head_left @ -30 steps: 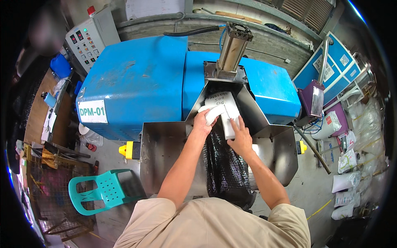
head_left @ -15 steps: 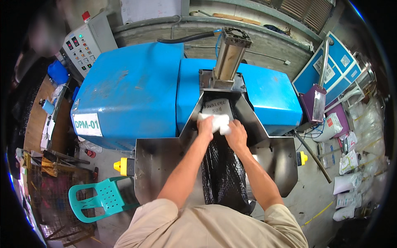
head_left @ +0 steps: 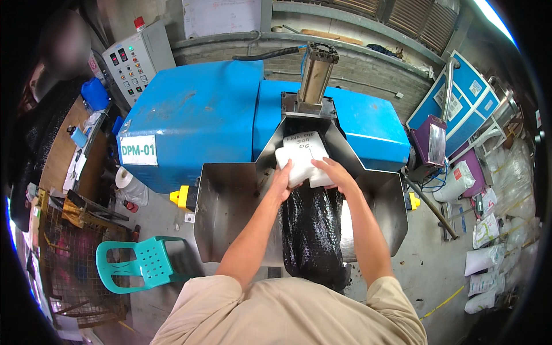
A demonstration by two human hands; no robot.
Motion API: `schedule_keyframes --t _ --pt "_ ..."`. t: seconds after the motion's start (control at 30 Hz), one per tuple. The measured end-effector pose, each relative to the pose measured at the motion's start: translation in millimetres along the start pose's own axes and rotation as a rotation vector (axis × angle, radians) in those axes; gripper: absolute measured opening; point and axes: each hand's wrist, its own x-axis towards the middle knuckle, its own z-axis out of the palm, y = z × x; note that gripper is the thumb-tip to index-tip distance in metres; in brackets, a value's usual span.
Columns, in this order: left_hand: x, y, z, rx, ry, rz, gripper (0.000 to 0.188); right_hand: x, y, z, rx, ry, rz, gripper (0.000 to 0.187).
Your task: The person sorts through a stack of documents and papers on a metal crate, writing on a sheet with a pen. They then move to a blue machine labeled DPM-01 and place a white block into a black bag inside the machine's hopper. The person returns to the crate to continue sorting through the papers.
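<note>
My left hand (head_left: 281, 180) is closed on the left side of a white plastic packet (head_left: 293, 162) at the mouth of the metal chute. From the other side, my right hand (head_left: 340, 175) grips the white packet's right part, its thumb on top. Part of the white bundle bears handwriting, and whether it is one packet or several I cannot tell. Beneath it hangs a glossy black plastic sheet or bag (head_left: 310, 236), draped down the chute toward me. The fingers under the packet are hidden.
Steel hopper walls (head_left: 230, 213) flank both forearms. Behind stands a blue machine (head_left: 195, 109) with an upright cylinder (head_left: 316, 75). A control cabinet (head_left: 135, 63) is at far left, a green chair (head_left: 138, 264) at near left. White sacks (head_left: 483, 259) lie on the right.
My hands have moved slightly farther apart, and the white packet between them lies flatter and shows more of its surface. The whole view has shifted a little.
</note>
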Motion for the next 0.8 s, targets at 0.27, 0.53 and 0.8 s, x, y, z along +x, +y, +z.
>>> schedule_keyframes --t 0.27,0.53,0.8 --pt "-74 -34 -32 0.861 0.002 0.125 0.091 -24 -14 -37 -0.483 0.244 -0.023 0.091" --pt "-113 -107 0 1.810 -0.030 0.279 0.134 -13 -4 48 -0.643 0.432 -0.091 0.093" --pt "-59 -119 -10 1.693 -0.124 0.318 0.066 10 1 68 -0.618 0.418 0.046 0.092"
